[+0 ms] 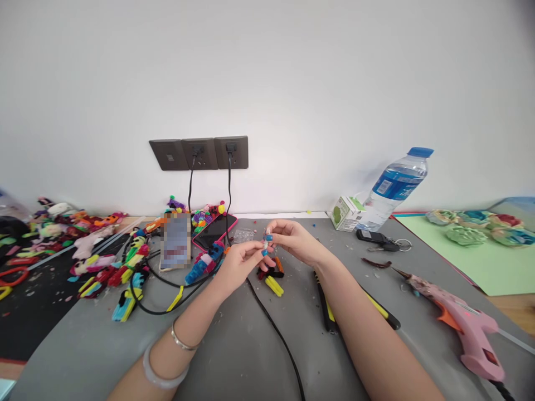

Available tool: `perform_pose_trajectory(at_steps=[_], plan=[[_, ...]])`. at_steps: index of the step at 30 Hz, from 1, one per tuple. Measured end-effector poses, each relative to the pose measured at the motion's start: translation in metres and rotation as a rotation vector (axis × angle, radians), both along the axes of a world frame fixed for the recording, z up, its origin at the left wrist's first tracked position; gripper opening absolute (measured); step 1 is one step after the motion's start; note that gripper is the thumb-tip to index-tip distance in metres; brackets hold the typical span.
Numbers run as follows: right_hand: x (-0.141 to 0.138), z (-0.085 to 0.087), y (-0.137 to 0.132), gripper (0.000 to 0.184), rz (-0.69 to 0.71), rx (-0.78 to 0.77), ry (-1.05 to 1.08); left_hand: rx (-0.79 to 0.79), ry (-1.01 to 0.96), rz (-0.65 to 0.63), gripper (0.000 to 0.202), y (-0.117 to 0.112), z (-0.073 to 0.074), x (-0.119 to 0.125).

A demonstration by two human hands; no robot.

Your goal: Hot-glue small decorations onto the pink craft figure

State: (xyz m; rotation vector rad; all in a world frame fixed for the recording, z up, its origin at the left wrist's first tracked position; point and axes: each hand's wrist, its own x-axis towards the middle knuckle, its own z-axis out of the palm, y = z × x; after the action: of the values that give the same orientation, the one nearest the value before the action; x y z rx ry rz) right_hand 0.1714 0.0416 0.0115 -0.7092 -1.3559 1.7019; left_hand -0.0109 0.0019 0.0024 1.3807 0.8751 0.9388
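Head view: both hands meet above the grey felt-covered counter (251,345), left hand (240,264) and right hand (292,236) each pinched shut on a tiny pale blue-tipped craft piece (266,244). It looks light, small and easily dropped; fingertip grips at its ends suit it. Its long axis seems roughly upright, though too small to tell.

Left: toy pile (104,250) on mat (251,345)
Right: glue gun (463,323)
Behind: bottle (395,186), wall sockets (199,152)

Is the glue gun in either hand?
No: the glue gun lies on the mat, apart from both hands, which pinch a small piece.
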Motion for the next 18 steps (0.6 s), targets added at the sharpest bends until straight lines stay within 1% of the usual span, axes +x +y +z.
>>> perform_pose_trajectory(at_steps=[3, 6, 8, 12, 15, 18], plan=[[0.0023, -0.0016, 0.0007, 0.023, 0.037, -0.033, 0.015, 0.084, 0.057, 0.018, 0.031, -0.0013, 0.0029, -0.0003], [0.0041, -0.0021, 0.0006, 0.024, 0.051, -0.019, 0.003, 0.145, 0.13, 0.019, 0.027, -0.0018, 0.0025, -0.001], [0.0034, -0.001, -0.0003, 0.025, 0.03, 0.031, -0.01, 0.18, 0.17, 0.024, 0.026, -0.0014, 0.0013, -0.0017], [-0.0016, 0.0004, -0.0014, 0.019, -0.067, 0.193, -0.052, 0.239, 0.238, 0.042, 0.025, 0.0004, -0.0014, -0.0035], [-0.0045, -0.0021, 0.0002, 0.021, -0.134, 0.268, -0.096, 0.255, 0.266, 0.057, 0.025, 0.0019, -0.0043, -0.0043], [-0.0048, -0.0048, 0.0016, 0.022, -0.132, 0.315, -0.163, 0.265, 0.269, 0.072, 0.024, 0.0033, -0.0069, -0.0045]])
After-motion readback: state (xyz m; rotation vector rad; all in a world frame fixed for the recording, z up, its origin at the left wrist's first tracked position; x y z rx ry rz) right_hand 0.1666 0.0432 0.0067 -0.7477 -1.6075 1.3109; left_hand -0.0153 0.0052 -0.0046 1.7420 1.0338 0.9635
